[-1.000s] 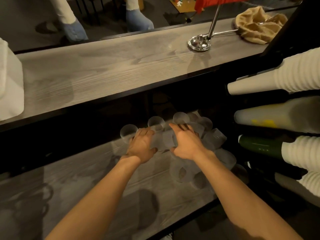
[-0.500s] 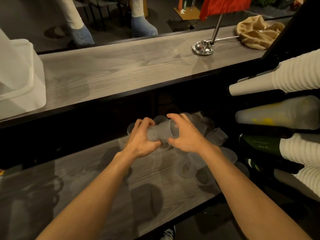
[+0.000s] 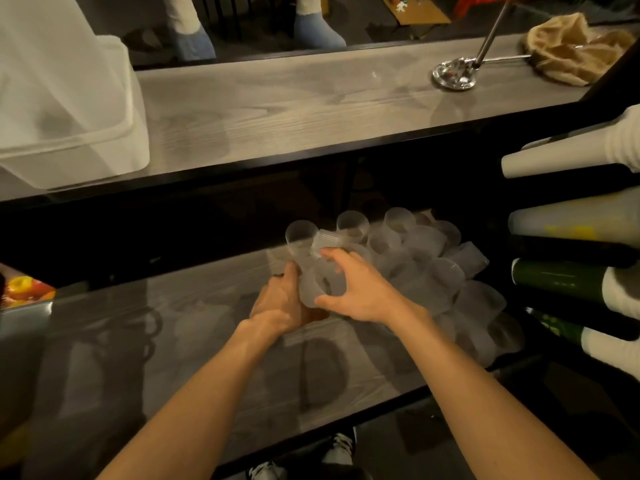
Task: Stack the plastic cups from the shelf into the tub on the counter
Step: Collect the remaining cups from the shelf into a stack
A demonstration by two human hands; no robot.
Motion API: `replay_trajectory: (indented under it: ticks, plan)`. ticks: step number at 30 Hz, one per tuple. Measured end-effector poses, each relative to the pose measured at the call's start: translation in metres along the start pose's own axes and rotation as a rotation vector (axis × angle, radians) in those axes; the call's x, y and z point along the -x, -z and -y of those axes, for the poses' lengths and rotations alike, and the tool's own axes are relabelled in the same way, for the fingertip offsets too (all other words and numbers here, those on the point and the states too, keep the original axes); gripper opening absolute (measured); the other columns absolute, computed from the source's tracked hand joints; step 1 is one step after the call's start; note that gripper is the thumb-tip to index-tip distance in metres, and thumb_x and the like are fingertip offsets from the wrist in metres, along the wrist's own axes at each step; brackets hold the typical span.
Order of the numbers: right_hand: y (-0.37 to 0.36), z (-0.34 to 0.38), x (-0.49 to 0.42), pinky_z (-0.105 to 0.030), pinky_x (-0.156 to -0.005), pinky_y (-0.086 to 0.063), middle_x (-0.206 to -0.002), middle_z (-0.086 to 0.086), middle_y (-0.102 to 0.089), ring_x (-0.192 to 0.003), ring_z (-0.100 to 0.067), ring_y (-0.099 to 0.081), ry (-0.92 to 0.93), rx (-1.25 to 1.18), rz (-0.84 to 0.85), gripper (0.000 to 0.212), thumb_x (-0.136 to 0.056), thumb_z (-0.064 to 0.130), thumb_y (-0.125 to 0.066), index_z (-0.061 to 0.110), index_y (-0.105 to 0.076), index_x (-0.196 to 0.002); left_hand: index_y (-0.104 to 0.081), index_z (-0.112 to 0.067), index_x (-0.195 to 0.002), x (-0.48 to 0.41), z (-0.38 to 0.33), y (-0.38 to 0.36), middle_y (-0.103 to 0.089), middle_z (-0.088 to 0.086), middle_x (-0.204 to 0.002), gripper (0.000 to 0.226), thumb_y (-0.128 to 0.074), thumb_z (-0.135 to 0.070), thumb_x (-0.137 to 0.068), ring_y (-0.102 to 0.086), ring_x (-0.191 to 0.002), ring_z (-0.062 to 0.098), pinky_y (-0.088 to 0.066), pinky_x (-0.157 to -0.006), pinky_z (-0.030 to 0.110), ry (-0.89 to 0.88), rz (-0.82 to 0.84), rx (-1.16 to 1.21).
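Counter (image 3: 311,109) roofs shelf (image 3: 173,341); cups (image 3: 433,268) crowd right

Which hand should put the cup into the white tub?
Probably the left hand: it grips the cup and the tub stands on the counter up to its left. The right hand, also on the cup, would have to cross over.

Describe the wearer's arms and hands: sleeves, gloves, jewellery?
Both forearms are bare as far as the frame shows: no sleeves, gloves, watch or wristbands. The left hand has a small dark band on one finger, possibly a ring. The right hand wears nothing visible.
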State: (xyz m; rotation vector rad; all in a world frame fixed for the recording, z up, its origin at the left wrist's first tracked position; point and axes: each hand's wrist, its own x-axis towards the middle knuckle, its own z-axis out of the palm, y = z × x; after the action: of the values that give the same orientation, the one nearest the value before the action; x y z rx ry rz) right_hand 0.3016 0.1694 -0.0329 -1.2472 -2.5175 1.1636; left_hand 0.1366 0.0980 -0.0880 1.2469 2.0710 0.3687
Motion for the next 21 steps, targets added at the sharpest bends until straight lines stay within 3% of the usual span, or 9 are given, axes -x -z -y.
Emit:
replay_trajectory:
  ticks: [3,9,13,15,18,21]
  plan:
    - [-0.015,-0.002,0.002,-0.021,-0.102,-0.033,-0.155,0.004,-0.041,-0.141,-0.014,-0.039,-0.019,0.008,0.046,0.09,-0.084,0.04,-0.079,0.026,-0.031,-0.16,-0.035,-0.033,-0.13,0.006,0.011,-0.008,-0.063,0.013,-0.124,0.089,-0.087,-0.057,-0.063,-0.064,-0.112,0.038,-0.057,-0.091,0.049,0.006,-0.002,0.054]
    - [-0.035,-0.009,0.004,-0.027,-0.114,-0.039,-0.159,0.006,-0.039,-0.144,-0.012,-0.04,-0.048,-0.01,0.08,0.093,-0.082,0.041,-0.082,0.028,-0.033,-0.159,-0.029,-0.027,-0.143,0.014,0.03,-0.025,-0.063,0.016,-0.129,0.102,-0.091,-0.05,-0.064,-0.061,-0.119,0.038,-0.053,-0.096,0.047,-0.037,-0.001,0.026]
    - [-0.043,-0.011,0.004,-0.025,-0.108,-0.04,-0.158,0.008,-0.041,-0.142,-0.012,-0.041,-0.059,-0.028,0.07,0.092,-0.082,0.039,-0.082,0.034,-0.032,-0.158,0.0,-0.038,-0.157,0.015,0.034,-0.034,-0.061,0.019,-0.137,0.128,-0.091,-0.048,-0.068,-0.062,-0.124,0.037,-0.051,-0.104,0.051,-0.042,0.018,0.048]
    - [-0.046,-0.013,0.004,-0.021,-0.103,-0.037,-0.157,0.006,-0.043,-0.143,-0.012,-0.042,-0.106,-0.049,0.098,0.093,-0.083,0.037,-0.082,0.034,-0.029,-0.159,0.012,-0.045,-0.157,0.017,0.033,-0.034,-0.052,0.02,-0.149,0.136,-0.092,-0.043,-0.069,-0.057,-0.131,0.039,-0.047,-0.109,0.056,-0.054,0.023,0.098]
    - [-0.051,-0.016,0.004,-0.023,-0.104,-0.039,-0.157,0.001,-0.045,-0.145,-0.016,-0.042,-0.168,-0.061,0.14,0.093,-0.085,0.038,-0.081,0.035,-0.025,-0.161,0.009,-0.046,-0.158,0.019,0.034,-0.034,-0.027,0.014,-0.166,0.137,-0.094,-0.036,-0.069,-0.039,-0.146,0.04,-0.04,-0.114,0.059,-0.087,0.012,0.139]
    - [-0.057,-0.012,0.002,-0.029,-0.109,-0.043,-0.158,-0.001,-0.044,-0.146,-0.021,-0.042,-0.191,-0.053,0.124,0.092,-0.087,0.038,-0.079,0.034,-0.024,-0.161,0.007,-0.044,-0.16,0.02,0.038,-0.035,-0.028,0.009,-0.165,0.133,-0.093,-0.035,-0.072,-0.037,-0.148,0.037,-0.04,-0.114,0.055,-0.112,0.052,0.133]
